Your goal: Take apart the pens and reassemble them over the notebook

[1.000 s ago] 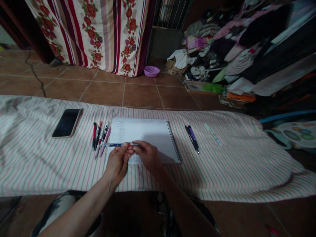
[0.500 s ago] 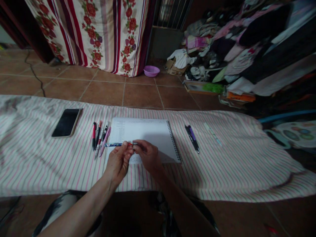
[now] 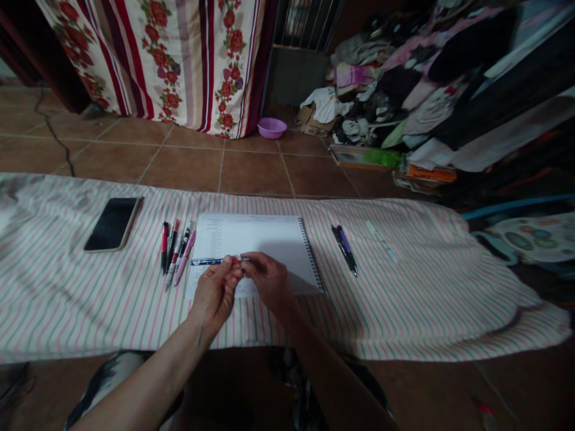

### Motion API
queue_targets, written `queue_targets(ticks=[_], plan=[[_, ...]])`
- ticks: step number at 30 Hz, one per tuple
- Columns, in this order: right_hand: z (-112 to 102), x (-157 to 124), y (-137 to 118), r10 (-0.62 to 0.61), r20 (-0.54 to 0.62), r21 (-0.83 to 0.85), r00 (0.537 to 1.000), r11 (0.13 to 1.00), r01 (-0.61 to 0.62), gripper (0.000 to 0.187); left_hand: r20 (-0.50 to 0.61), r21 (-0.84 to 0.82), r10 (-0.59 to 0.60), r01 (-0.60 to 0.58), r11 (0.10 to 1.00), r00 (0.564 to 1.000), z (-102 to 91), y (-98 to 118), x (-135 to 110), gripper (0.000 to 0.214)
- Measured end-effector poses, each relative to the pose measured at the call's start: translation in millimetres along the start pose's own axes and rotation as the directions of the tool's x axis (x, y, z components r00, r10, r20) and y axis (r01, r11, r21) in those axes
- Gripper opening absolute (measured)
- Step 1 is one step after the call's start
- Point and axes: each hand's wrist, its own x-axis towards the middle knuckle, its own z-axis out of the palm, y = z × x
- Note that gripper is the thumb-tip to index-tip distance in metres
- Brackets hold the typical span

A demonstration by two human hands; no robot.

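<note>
My left hand (image 3: 215,293) and my right hand (image 3: 269,281) meet over the near edge of a white spiral notebook (image 3: 265,239). Between them they pinch a blue pen (image 3: 207,261) that lies level, its barrel sticking out to the left. My left fingers grip its red section, my right fingertips close on its right end. Both hands are closed on it. Just left of the notebook lie several pens (image 3: 175,248) side by side.
A dark phone (image 3: 111,224) lies at the left on the striped cloth (image 3: 404,299). Two dark pens (image 3: 344,248) and a pale pen (image 3: 381,240) lie right of the notebook. Beyond are tiled floor, a purple bowl (image 3: 272,127), a flowered curtain and heaped clothes (image 3: 404,90).
The hands hold the pen the same way. The view has shifted a little, so everything sits slightly further left in the picture.
</note>
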Motion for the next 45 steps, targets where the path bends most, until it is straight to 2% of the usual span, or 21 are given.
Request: queue_targets(ticks=[4, 12, 22, 30, 36, 40, 45], plan=[[-1.2, 0.5, -1.6, -0.009, 0.008, -0.02, 1.0, 1.0, 0.009, 0.016, -0.006, 0.018, -0.003, 0.003, 1.0, 1.0, 0.3, 1.8, -1.1, 0.026], [-4.1, 2.5, -2.3, -0.125, 0.017, -0.192, 0.992, 0.973, 0.126, 0.014, 0.008, 0.048, -0.01, 0.01, 0.999, 1.0, -3.0, 1.7, 0.7, 0.026], [-5.6, 0.8, -7.4, -0.064, 0.019, -0.265, 0.998, 0.962, 0.067, 0.016, 0.037, 0.09, 0.019, -0.023, 0.996, 0.999, -2.9, -0.1, -0.9, 0.024], [-5.3, 1.1, -3.4, -0.03, 0.03, -0.173, 0.999, 0.984, 0.035, 0.017, 0.032, 0.063, 0.023, -0.025, 0.998, 0.999, -4.3, -1.0, 0.6, 0.019], [-6.3, 1.3, -5.4, -0.012, 0.037, -0.196, 0.999, 0.98, 0.019, 0.019, 0.061, 0.113, 0.019, -0.026, 0.993, 0.998, -3.5, -0.7, -0.3, 0.018], [-3.8, 1.7, -2.8, 0.034, 0.033, -0.06, 0.999, 0.998, -0.032, 0.021, 0.056, 0.106, 0.044, -0.05, 0.993, 0.997, -2.0, -1.2, -1.8, 0.013], [-0.8, 4.4, 0.2, 0.116, 0.01, 0.097, 0.993, 0.988, -0.117, 0.021, 0.119, 0.092, 0.064, -0.075, 0.993, 0.991, -4.1, -2.0, -0.4, 0.002]])
